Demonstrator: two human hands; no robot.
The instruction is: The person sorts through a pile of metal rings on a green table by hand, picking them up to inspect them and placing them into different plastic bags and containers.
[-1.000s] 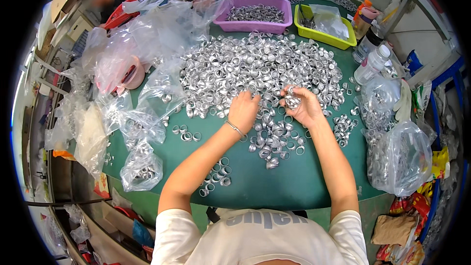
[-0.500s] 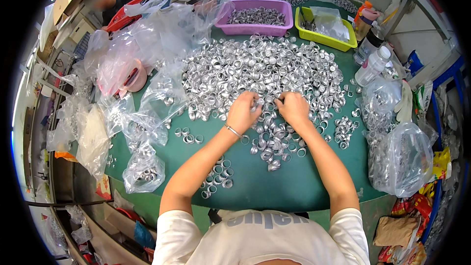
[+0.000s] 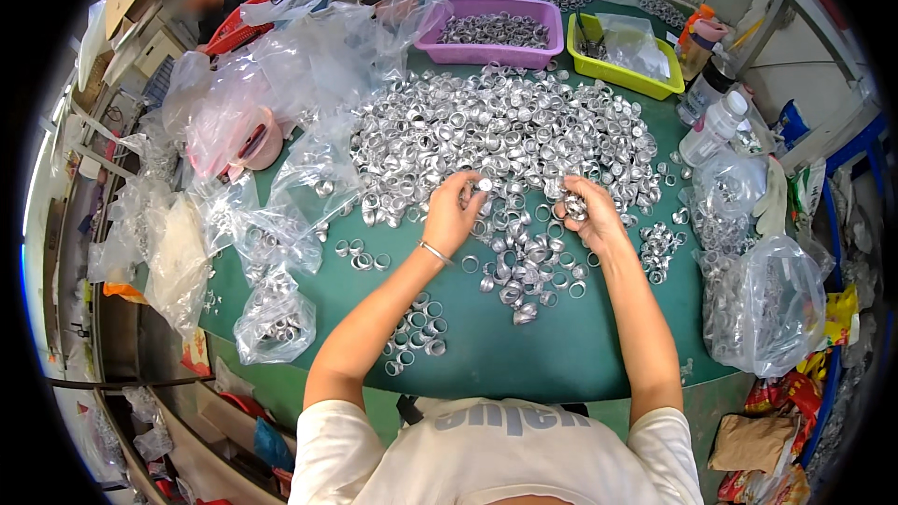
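A broad heap of silver metal rings (image 3: 524, 126) covers the far middle of the green table. At its near edge my left hand (image 3: 451, 215) is closed, with a silver ring (image 3: 485, 185) between thumb and fingertips. My right hand (image 3: 597, 215) is turned partly upward and curls round several silver rings (image 3: 574, 207). Between and below the hands lies a looser cluster of rings (image 3: 526, 266). Smaller groups of rings lie beside my left forearm (image 3: 419, 327), left of my left wrist (image 3: 363, 255) and right of my right forearm (image 3: 660, 251).
A purple basin (image 3: 440, 49) of small metal pieces and a yellow-green tray (image 3: 613, 78) stand behind the heap. Clear plastic bags (image 3: 309, 47) crowd the left side; a filled bag (image 3: 762, 304) and a white bottle (image 3: 713, 126) stand right. A person (image 3: 229, 5) is at the far left.
My right hand has drawn away to the right and turned over, showing several rings in its fingers. My left hand has shifted slightly left, with a ring now visible at its fingertips.
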